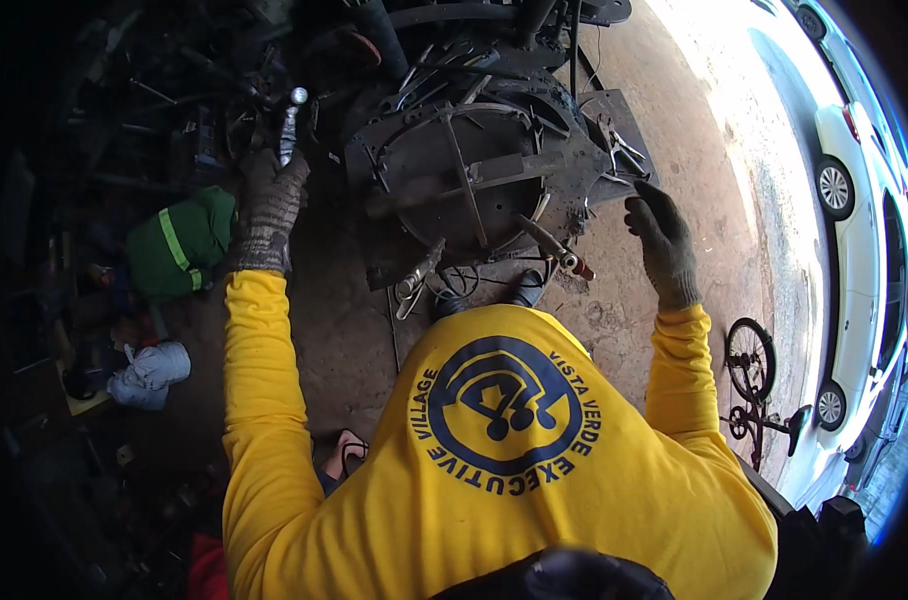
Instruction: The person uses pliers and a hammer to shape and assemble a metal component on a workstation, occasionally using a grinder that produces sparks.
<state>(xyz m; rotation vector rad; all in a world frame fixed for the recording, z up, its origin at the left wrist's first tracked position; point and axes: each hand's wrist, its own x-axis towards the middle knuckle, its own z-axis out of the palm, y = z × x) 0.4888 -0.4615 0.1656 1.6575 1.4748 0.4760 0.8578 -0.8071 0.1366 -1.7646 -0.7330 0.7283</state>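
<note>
My left hand (271,205), in a grey knit glove, is raised at the left and closed around a silver metal tool (291,125) with a round knob at its end. The tool's kind is unclear. At the right, my right hand (664,245), also gloved, is held with its fingers stretched out and nothing visible in it. It is nearest to silver locking pliers (624,150) at the worktable's right edge. Between my hands, a metal ring with crossing flat bars (461,175) lies on the dark steel worktable (374,265). More locking pliers (419,278) sit at its near edge.
A tool with a red end (572,262) juts from the table's near edge. Loose tools and rods (444,75) crowd its far side. A green cloth item (179,245) with a yellow stripe is at the left. A bicycle (754,380) and a white car (859,250) stand at the right.
</note>
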